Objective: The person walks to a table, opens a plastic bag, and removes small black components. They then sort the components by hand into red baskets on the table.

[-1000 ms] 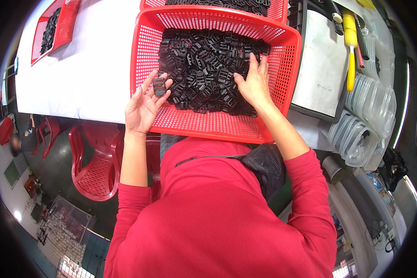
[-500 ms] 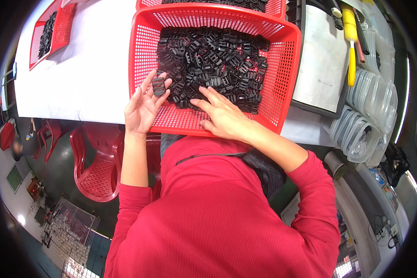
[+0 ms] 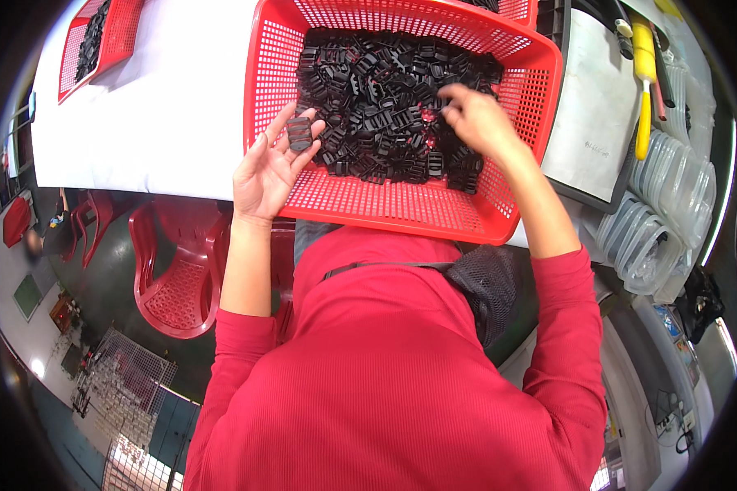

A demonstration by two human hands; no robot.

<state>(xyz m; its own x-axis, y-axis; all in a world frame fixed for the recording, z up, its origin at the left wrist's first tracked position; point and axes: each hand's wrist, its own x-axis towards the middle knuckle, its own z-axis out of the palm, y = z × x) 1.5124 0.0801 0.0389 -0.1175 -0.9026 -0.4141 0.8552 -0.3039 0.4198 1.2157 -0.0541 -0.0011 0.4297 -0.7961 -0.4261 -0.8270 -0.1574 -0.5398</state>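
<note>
A red perforated plastic basket (image 3: 401, 209) stands in front of me, with a thick layer of small black slotted plastic buckles (image 3: 377, 123) in it. My left hand (image 3: 264, 176) is palm up at the basket's near left corner. Across its fingers rests a small stack of black buckles (image 3: 300, 134), held by the bent fingers. Over the right side of the pile is my right hand (image 3: 481, 123), its fingers curled down among the buckles. Whatever may be between those fingertips is too small to make out.
A second red basket (image 3: 106, 49) with black parts sits at the far left of the white table (image 3: 180, 106). Right of my basket lie a grey-white board (image 3: 585, 114), a yellow-handled tool (image 3: 644, 82) and stacked clear plastic lids (image 3: 647, 237). Red chairs (image 3: 180, 278) stand below left.
My right hand has moved from the near edge of the pile away and to the right, its fingers now curled. My left hand still holds the buckles. The whole view has shifted slightly.
</note>
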